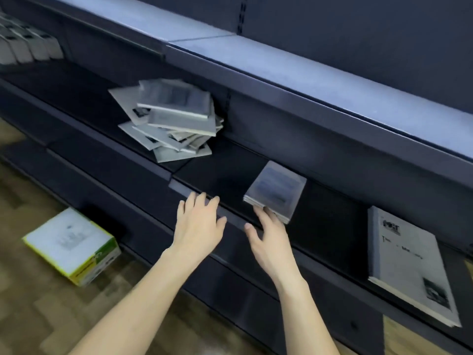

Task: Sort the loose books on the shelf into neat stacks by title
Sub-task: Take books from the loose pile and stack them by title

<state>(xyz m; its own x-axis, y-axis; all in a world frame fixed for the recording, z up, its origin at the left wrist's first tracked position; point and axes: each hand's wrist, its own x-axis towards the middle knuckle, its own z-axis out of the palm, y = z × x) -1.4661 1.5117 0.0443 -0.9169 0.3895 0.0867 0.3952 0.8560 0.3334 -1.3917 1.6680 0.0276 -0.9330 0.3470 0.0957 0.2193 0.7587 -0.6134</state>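
Left hand [198,221] hovers over the front edge of the dark shelf [332,221], fingers spread and straight, holding nothing. Right hand [266,237] is beside it, fingers extended, fingertips touching the near edge of a small neat stack of books [276,190] just beyond; whether it grips is unclear. A loose, jumbled pile of books [169,121] lies further back, left of both hands. A larger flat stack [409,262] lies right of the right hand. A box [73,245] sits on the floor, left of the left hand.
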